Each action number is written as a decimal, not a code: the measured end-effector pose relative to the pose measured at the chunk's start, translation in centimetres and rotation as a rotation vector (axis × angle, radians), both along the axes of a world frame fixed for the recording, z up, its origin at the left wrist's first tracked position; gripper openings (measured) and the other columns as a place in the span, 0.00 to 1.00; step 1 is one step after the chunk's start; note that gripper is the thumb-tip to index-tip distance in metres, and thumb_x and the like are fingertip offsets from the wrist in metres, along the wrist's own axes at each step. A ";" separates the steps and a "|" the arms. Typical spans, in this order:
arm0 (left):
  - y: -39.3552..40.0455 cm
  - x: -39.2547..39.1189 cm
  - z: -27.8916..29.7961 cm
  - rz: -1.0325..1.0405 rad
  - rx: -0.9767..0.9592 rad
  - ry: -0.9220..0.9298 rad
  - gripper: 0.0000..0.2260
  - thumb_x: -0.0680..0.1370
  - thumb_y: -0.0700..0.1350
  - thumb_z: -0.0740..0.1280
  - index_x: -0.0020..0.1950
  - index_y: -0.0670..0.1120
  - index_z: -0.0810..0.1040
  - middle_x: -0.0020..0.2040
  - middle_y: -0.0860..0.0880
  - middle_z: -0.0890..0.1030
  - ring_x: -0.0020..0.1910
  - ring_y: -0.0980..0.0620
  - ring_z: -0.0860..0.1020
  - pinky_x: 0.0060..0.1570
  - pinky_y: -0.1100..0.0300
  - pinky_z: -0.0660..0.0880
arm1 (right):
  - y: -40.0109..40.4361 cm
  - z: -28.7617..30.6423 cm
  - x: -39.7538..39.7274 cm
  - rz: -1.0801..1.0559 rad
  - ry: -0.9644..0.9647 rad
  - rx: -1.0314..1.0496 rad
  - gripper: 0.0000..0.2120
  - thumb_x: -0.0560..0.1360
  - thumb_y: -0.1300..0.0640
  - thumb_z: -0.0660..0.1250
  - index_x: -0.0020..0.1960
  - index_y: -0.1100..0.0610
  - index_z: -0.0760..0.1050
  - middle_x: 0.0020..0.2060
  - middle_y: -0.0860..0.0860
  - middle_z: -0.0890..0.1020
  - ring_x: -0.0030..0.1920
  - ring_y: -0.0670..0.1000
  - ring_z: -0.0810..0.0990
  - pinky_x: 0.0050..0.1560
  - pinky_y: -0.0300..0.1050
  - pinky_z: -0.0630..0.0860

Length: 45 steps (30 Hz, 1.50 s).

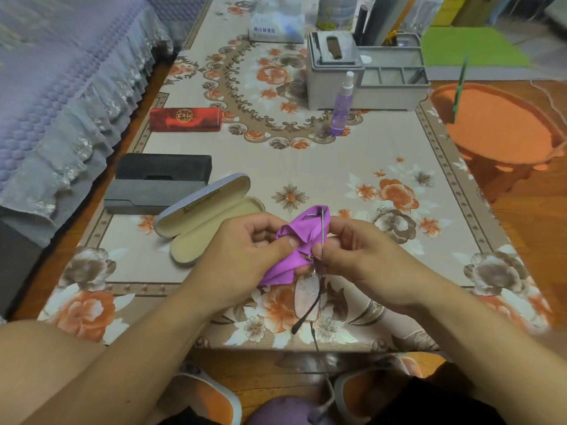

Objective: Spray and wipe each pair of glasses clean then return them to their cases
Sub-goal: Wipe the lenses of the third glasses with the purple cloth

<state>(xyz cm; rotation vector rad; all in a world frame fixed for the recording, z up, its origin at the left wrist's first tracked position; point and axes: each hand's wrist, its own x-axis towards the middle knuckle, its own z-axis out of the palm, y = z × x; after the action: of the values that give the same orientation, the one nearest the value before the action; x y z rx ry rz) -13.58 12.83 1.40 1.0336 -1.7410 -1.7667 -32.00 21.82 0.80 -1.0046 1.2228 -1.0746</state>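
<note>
Both hands meet over the near middle of the table [306, 167], which wears a floral cover. The left hand [245, 250] pinches a purple cloth [299, 240] between thumb and fingers, the cloth bunched over the upper lens of the glasses [308, 289]. The right hand [365, 256] grips the frame near its middle, fingers curled round it, one thin temple standing straight up past the cloth. The glasses hang on edge; the lower lens shows bare beneath the hands, speckled with droplets, and the other temple slants down toward 7 o'clock.

From the hands, an open case [208, 216] lies at 10 o'clock, just beside the left hand, its cream lining showing and its lid tipped back. Touching its lid, further toward 10 o'clock, lies a grey case [147, 194], with a black case [164, 167] against its far side. A red case [185, 119] lies closed beyond them at 11 o'clock, well apart.

A spray bottle [342, 108] of violet liquid stands upright at 12 o'clock, far across the table, just in front of a grey organiser [368, 78]. An orange stool [503, 130] stands off the table at 2 o'clock.
</note>
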 end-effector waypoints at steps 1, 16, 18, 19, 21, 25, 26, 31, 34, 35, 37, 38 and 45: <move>-0.1 0.0 0.1 0.001 0.001 0.008 0.03 0.76 0.40 0.73 0.49 0.46 0.85 0.42 0.45 0.87 0.41 0.46 0.86 0.43 0.57 0.83 | 0.0 0.1 -0.1 0.022 -0.041 0.006 0.14 0.79 0.60 0.67 0.63 0.61 0.78 0.55 0.67 0.83 0.57 0.70 0.81 0.65 0.63 0.75; -0.5 0.0 0.5 -0.051 0.108 0.081 0.10 0.74 0.30 0.71 0.52 0.42 0.82 0.42 0.48 0.86 0.39 0.53 0.85 0.41 0.65 0.81 | -0.2 0.5 0.2 -0.051 -0.100 0.115 0.20 0.74 0.69 0.71 0.63 0.58 0.77 0.47 0.68 0.84 0.49 0.62 0.84 0.56 0.53 0.79; -0.5 0.0 0.6 -0.056 0.118 0.093 0.10 0.75 0.30 0.70 0.53 0.41 0.82 0.42 0.47 0.86 0.39 0.53 0.85 0.41 0.66 0.80 | -0.2 0.4 0.2 -0.066 -0.075 0.138 0.19 0.72 0.62 0.72 0.63 0.60 0.77 0.49 0.68 0.84 0.55 0.66 0.84 0.60 0.57 0.80; -0.5 0.0 0.6 -0.058 0.117 0.089 0.10 0.75 0.30 0.70 0.53 0.41 0.82 0.42 0.47 0.86 0.40 0.53 0.85 0.41 0.66 0.80 | -0.2 0.4 0.2 -0.071 -0.058 0.147 0.19 0.72 0.60 0.72 0.62 0.61 0.77 0.50 0.67 0.84 0.56 0.66 0.83 0.60 0.58 0.80; -0.5 0.0 0.4 -0.062 0.111 0.078 0.10 0.75 0.30 0.71 0.52 0.42 0.82 0.43 0.47 0.86 0.41 0.53 0.85 0.42 0.65 0.81 | -0.1 0.2 0.2 -0.088 -0.022 0.150 0.14 0.76 0.61 0.71 0.60 0.63 0.76 0.51 0.67 0.84 0.55 0.63 0.84 0.55 0.53 0.80; -0.7 0.0 -0.2 -0.079 0.095 0.066 0.11 0.75 0.30 0.71 0.52 0.44 0.82 0.43 0.47 0.86 0.41 0.53 0.85 0.42 0.64 0.81 | 0.1 0.3 0.0 -0.075 -0.044 0.172 0.10 0.81 0.66 0.65 0.61 0.63 0.76 0.53 0.67 0.83 0.54 0.63 0.84 0.47 0.43 0.79; -0.8 0.0 -0.3 -0.084 0.099 0.069 0.11 0.74 0.30 0.71 0.52 0.43 0.82 0.43 0.46 0.86 0.41 0.52 0.85 0.42 0.64 0.81 | 0.1 0.5 -0.1 -0.053 -0.081 0.176 0.11 0.81 0.66 0.64 0.63 0.63 0.75 0.54 0.68 0.83 0.54 0.63 0.83 0.46 0.41 0.79; -1.2 0.2 -0.2 -0.088 0.371 0.229 0.11 0.70 0.34 0.73 0.51 0.43 0.86 0.49 0.37 0.84 0.43 0.44 0.84 0.47 0.56 0.83 | 0.0 1.4 -0.6 0.049 -0.287 0.150 0.20 0.76 0.66 0.66 0.67 0.64 0.73 0.47 0.62 0.86 0.47 0.53 0.87 0.42 0.40 0.82; -1.1 -0.2 -0.5 -0.074 0.535 0.286 0.11 0.70 0.31 0.72 0.52 0.38 0.84 0.52 0.31 0.82 0.44 0.38 0.84 0.52 0.50 0.82 | 0.0 1.3 -0.3 -0.008 -0.219 0.163 0.19 0.75 0.66 0.68 0.65 0.66 0.73 0.42 0.59 0.87 0.43 0.51 0.87 0.40 0.39 0.81; -0.9 -0.3 -0.6 -0.071 0.543 0.290 0.10 0.71 0.30 0.72 0.50 0.38 0.85 0.51 0.31 0.83 0.44 0.38 0.84 0.51 0.49 0.82 | 0.0 1.2 -0.2 -0.034 -0.170 0.174 0.18 0.75 0.66 0.69 0.64 0.67 0.73 0.40 0.57 0.87 0.41 0.50 0.86 0.39 0.39 0.80; -0.5 -0.4 -0.6 -0.055 0.505 0.267 0.09 0.70 0.30 0.71 0.48 0.39 0.85 0.50 0.32 0.83 0.42 0.39 0.85 0.50 0.51 0.83 | 0.1 1.1 -0.2 -0.062 -0.120 0.204 0.17 0.76 0.66 0.70 0.62 0.69 0.73 0.38 0.56 0.85 0.38 0.51 0.84 0.39 0.40 0.80; -0.3 -0.4 -0.6 -0.049 0.462 0.240 0.10 0.70 0.31 0.70 0.49 0.38 0.84 0.50 0.32 0.84 0.42 0.39 0.85 0.49 0.52 0.84 | 0.2 1.1 -0.2 -0.065 -0.116 0.217 0.18 0.75 0.65 0.70 0.62 0.70 0.73 0.38 0.57 0.85 0.38 0.52 0.83 0.39 0.41 0.80; -0.1 -0.2 0.1 -0.123 0.167 0.043 0.08 0.77 0.31 0.68 0.54 0.39 0.82 0.47 0.41 0.86 0.44 0.43 0.86 0.46 0.58 0.83 | 0.1 1.0 -0.3 -0.057 -0.083 0.253 0.13 0.76 0.67 0.70 0.58 0.71 0.73 0.47 0.67 0.85 0.51 0.64 0.84 0.49 0.49 0.82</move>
<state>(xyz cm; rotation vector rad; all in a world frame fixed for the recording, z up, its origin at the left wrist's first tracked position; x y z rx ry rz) -13.74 12.78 1.49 0.9643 -1.6859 -2.0251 -32.29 21.90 1.84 -0.7285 1.2890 -0.9673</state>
